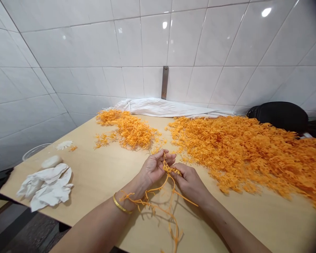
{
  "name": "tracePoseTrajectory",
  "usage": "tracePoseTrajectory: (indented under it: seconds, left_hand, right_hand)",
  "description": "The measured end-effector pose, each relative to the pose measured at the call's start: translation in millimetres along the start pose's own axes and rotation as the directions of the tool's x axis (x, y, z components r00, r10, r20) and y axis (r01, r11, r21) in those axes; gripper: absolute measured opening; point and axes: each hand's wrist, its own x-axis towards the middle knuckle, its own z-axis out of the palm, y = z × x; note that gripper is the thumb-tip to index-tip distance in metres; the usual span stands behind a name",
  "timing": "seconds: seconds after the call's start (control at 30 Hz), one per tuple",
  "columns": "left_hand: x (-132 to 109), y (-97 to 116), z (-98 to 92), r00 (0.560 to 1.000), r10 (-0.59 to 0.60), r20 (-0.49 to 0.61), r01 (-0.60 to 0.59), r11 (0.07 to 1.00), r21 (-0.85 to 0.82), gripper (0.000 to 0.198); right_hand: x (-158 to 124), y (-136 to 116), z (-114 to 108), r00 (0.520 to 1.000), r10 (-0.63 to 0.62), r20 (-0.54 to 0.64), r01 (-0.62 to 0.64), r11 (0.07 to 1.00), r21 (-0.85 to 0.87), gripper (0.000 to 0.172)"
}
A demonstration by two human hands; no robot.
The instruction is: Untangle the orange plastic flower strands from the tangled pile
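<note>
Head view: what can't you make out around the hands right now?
- Head view: how the orange strand is gripped, hidden by the fingers of the left hand and right hand.
- Head view: the strand's lower end, cut off by the bottom edge.
- Head view: the far end of the orange heap, cut off by the right edge.
- Head view: what the black object is, too dark and partly hidden by the heap.

Bright light leaves small glare spots on the wall tiles (152,38) above the desk (100,182). Shadows are soft; the picture's edges bend and darken.
</note>
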Motion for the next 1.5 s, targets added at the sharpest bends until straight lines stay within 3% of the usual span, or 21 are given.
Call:
tracePoseTrajectory:
  seconds: [0.1,0.17,0.27,0.3,0.33,0.4,0.43,0.47,0.53,0.57,0.63,0.77,0.87,0.97,1.23,1.33,1.5]
  left_hand:
    - [1,-1,-3.3,0.994,-0.079,0.072,0.081,0.996,-0.026,0.021]
    - [1,2,-5.7,0.981,-0.157,0.112,0.156,0.988,0.016,0.021]
    - [2,10,-8.7,0.978,-0.177,0.111,0.172,0.984,0.053,0.020]
    - [3,13,-9.3,0.984,-0.152,0.097,0.148,0.988,0.046,0.021]
    - [5,16,-9.7,0.990,-0.117,0.077,0.114,0.993,0.033,0.022]
    - [7,17,-9.2,0.998,-0.050,0.037,0.050,0.999,0.018,0.022]
    - [7,16,-8.5,0.999,-0.025,0.022,0.024,0.999,0.024,0.021]
    - [8,14,-7.4,1.000,-0.005,0.012,0.005,0.999,0.038,0.019]
    - [7,8,-5.2,1.000,0.016,0.006,-0.016,0.995,0.095,0.015]
    - [6,5,-4.2,1.000,0.023,0.005,-0.023,0.992,0.124,0.013]
    - [4,2,-2.8,1.000,0.030,0.005,-0.030,0.987,0.161,0.009]
    - [1,0,-0.8,0.999,0.043,-0.009,-0.040,0.980,0.194,0.007]
    - [-1,-2,1.6,0.998,0.051,-0.039,-0.043,0.982,0.186,0.005]
    - [-2,-6,4.5,0.999,0.030,-0.036,-0.024,0.989,0.149,0.003]
    - [-5,-9,8.7,0.997,0.009,-0.078,0.001,0.992,0.126,0.003]
    - [-6,-8,10.4,0.999,0.004,-0.038,0.001,0.991,0.133,0.007]
    - [-2,-6,6.2,1.000,-0.012,-0.025,0.014,0.996,0.088,0.016]
  right_hand:
    - [-1,-1,-6,0.994,-0.025,0.105,0.015,0.995,0.098,0.024]
    - [-3,-4,-13,0.972,-0.019,0.234,-0.038,0.971,0.238,0.027]
    - [-8,-10,-25,0.852,-0.049,0.521,-0.213,0.876,0.432,0.026]
    - [-10,-12,-28,0.813,-0.065,0.579,-0.253,0.856,0.452,0.027]
    - [-10,-12,-30,0.809,-0.063,0.584,-0.264,0.850,0.457,0.028]
    - [-8,-7,-34,0.908,0.035,0.417,-0.229,0.876,0.424,0.027]
    - [-6,-2,-35,0.961,0.120,0.250,-0.211,0.901,0.380,0.025]
    - [-3,4,-37,0.978,0.200,0.055,-0.207,0.928,0.309,0.025]
    - [2,17,-39,0.922,0.256,-0.289,-0.238,0.966,0.097,0.031]
    - [3,23,-39,0.889,0.214,-0.405,-0.241,0.970,-0.017,0.035]
    - [4,26,-38,0.856,0.073,-0.512,-0.197,0.961,-0.193,0.037]
    - [-1,11,-23,0.900,-0.087,-0.427,-0.026,0.967,-0.254,0.026]
    - [-2,2,-6,0.953,-0.055,-0.297,-0.014,0.974,-0.226,0.022]
    - [-1,2,4,0.973,-0.019,-0.230,-0.027,0.980,-0.199,0.017]
    - [0,0,8,0.981,-0.062,-0.184,0.011,0.964,-0.267,0.022]
    - [-1,2,10,0.981,-0.095,-0.166,0.035,0.942,-0.333,0.011]
    - [-2,-2,6,0.980,-0.191,-0.055,0.160,0.921,-0.355,0.024]
